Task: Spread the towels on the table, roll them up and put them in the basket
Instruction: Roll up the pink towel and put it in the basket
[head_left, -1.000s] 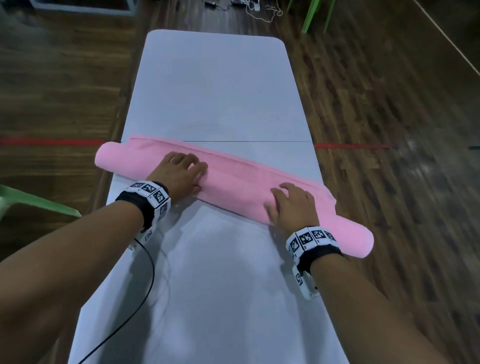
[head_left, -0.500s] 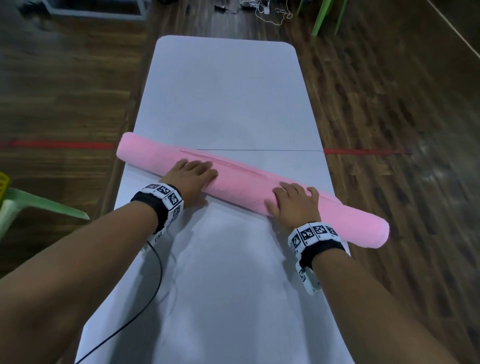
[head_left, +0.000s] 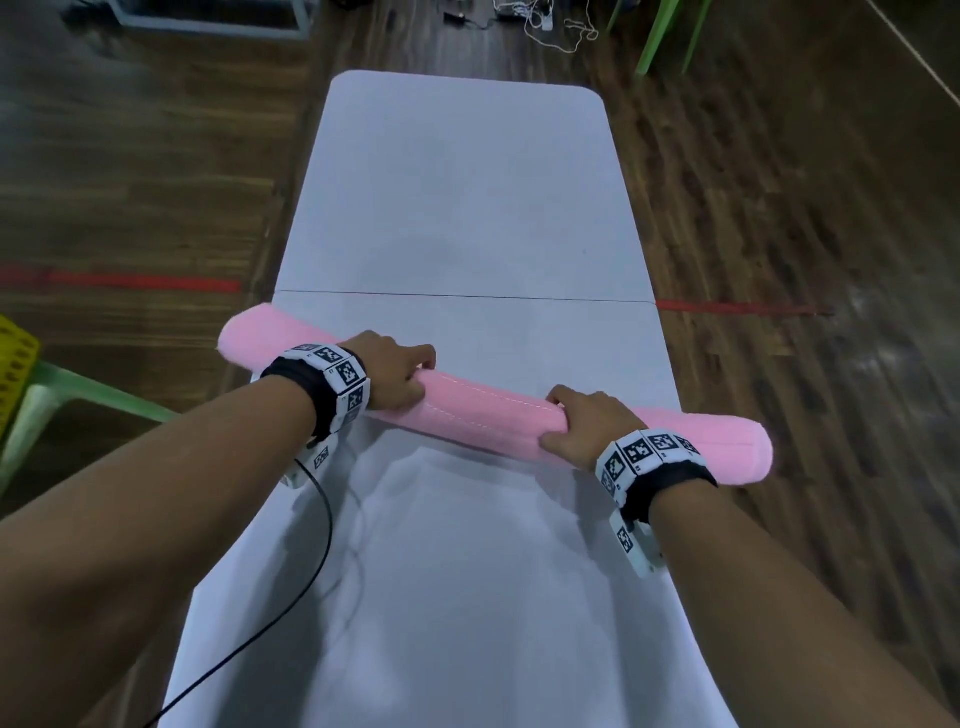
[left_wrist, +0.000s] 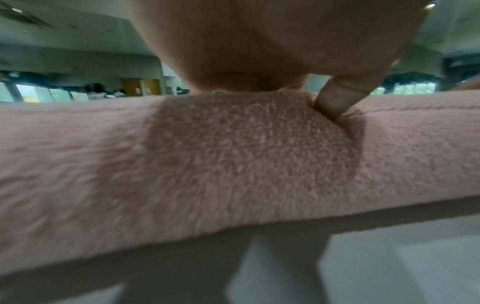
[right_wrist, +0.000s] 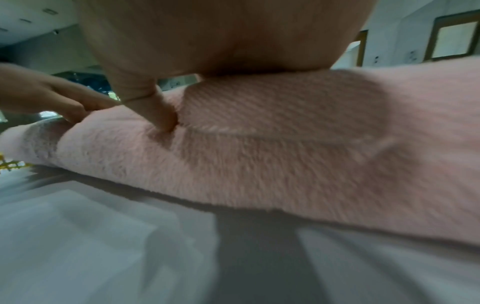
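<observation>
Head view, near to far: both forearms reach over the table (head_left: 467, 182), each wrist wearing a marker band, with a cable (head_left: 311, 561) trailing from the left one. The towel (head_left: 488, 415) is fully rolled into a long pink tube lying slantwise across the table, just short of the centre seam. Both ends stick out past the table edges.

Left hand (head_left: 392, 376) grips the roll near its left end, fingers curled over the top. Right hand (head_left: 587, 426) grips it right of the middle, fingers wrapped over the far side and thumb on the near side. Left wrist view shows the thumb (left_wrist: 335, 102) dug into the pile beside a hem line; right wrist view shows the other thumb (right_wrist: 155, 111) pressed in the same way.

Beyond the roll the table is bare, then wood floor, a red tape line (head_left: 130, 280) and green chair legs (head_left: 660, 36). A yellow perforated edge (head_left: 15, 364) shows at far left, possibly the basket; I cannot confirm.

Judgement: rolling looks finished, lift comes next.

Risks:
- The loose hem sits near the top, so a slack grip could let the roll unwind.
- The unsupported ends could sag and telescope on lifting.
- The roll is long and may need folding to fit the basket.
</observation>
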